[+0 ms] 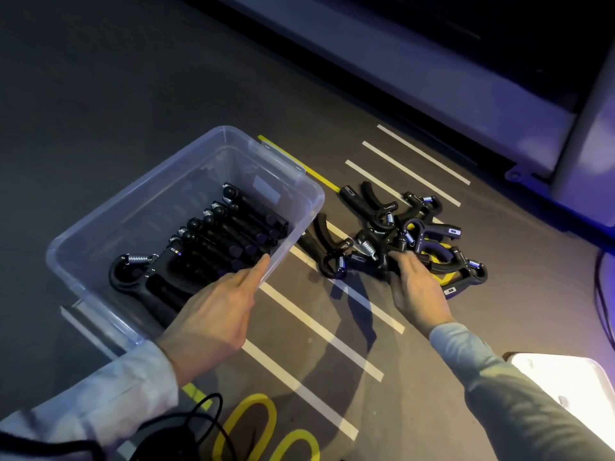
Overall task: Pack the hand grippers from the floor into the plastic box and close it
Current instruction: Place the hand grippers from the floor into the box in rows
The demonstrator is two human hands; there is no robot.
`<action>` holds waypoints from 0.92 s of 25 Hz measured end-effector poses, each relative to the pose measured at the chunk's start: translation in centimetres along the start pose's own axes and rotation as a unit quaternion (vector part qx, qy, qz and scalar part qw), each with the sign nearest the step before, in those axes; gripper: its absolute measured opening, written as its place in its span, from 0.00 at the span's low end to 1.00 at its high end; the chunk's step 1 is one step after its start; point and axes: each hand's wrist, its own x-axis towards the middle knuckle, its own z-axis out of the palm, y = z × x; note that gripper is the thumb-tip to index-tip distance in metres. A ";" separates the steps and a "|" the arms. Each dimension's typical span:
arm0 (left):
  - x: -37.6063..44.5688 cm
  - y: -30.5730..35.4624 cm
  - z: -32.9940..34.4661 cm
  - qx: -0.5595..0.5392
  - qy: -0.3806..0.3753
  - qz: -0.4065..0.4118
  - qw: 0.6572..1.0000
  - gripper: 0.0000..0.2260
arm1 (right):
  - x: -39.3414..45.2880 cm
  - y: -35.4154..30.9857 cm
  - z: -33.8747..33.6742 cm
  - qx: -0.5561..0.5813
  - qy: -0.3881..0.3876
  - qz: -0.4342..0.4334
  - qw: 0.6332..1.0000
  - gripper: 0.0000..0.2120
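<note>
Black hand grippers (412,234) lie heaped on the floor (100,94) just right of the clear plastic box (186,168), where others sit in a row. Left hand (216,311) rests straight fingers (258,266) on the box's near rim; right hand (419,287) reaches the heap's near edge, its grasp hidden.

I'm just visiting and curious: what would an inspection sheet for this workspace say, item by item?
Surface: dark floor with white stripes and yellow markings.
Job's things: clear plastic box, lid off, holding a row of hand grippers; loose pile of hand grippers on the floor beside it.
Clutter: nothing seen.
Grips: left hand over the box's near rim, fingers straight; right hand reaching into the pile, grasp unclear.
Cables: black cable at the bottom edge; another at the right edge.
Surroundings: pale ledge along the far side; bright white object at the right.
</note>
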 end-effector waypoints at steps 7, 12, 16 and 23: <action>-2.0 -1.5 -0.4 0.014 0.039 -0.004 0.999 0.24 | 2.4 -8.8 -5.8 0.358 0.118 0.091 0.922 0.13; -3.3 -2.9 -1.4 0.048 0.036 -0.005 0.998 0.29 | 6.3 -16.0 -8.4 0.394 0.061 -0.030 0.917 0.16; -3.7 -5.0 -2.1 0.119 0.005 -0.095 0.988 0.38 | 10.0 -21.6 -7.3 0.403 -0.079 -0.087 0.908 0.04; -2.6 -7.6 -3.0 0.186 -0.130 -0.109 0.968 0.32 | 13.1 -24.4 -1.5 0.317 -0.262 -0.017 0.911 0.10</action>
